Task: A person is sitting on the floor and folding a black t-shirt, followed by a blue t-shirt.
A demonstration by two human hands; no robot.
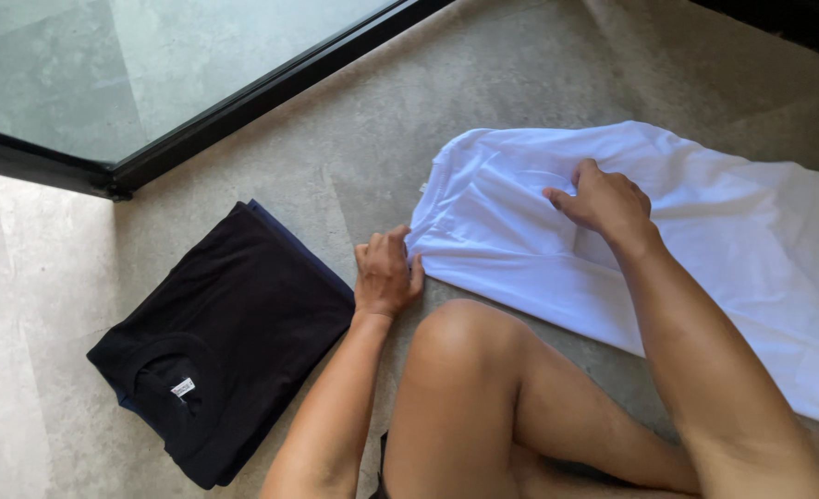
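Note:
A white shirt [724, 231] lies spread on the stone floor, reaching to the right edge of the view. My left hand [386, 274] pinches the shirt's near left corner against the floor. My right hand [604, 199] grips a fold of the white cloth near the shirt's middle, fingers closed on it. My bent knee [465, 342] rises between my two arms, just in front of the shirt.
A folded black shirt [225, 333] lies on the floor at the left, stacked on a dark blue garment whose edge [289, 242] shows. A black-framed glass door [197, 120] runs across the upper left. Grey stone floor [363, 139] surrounds everything.

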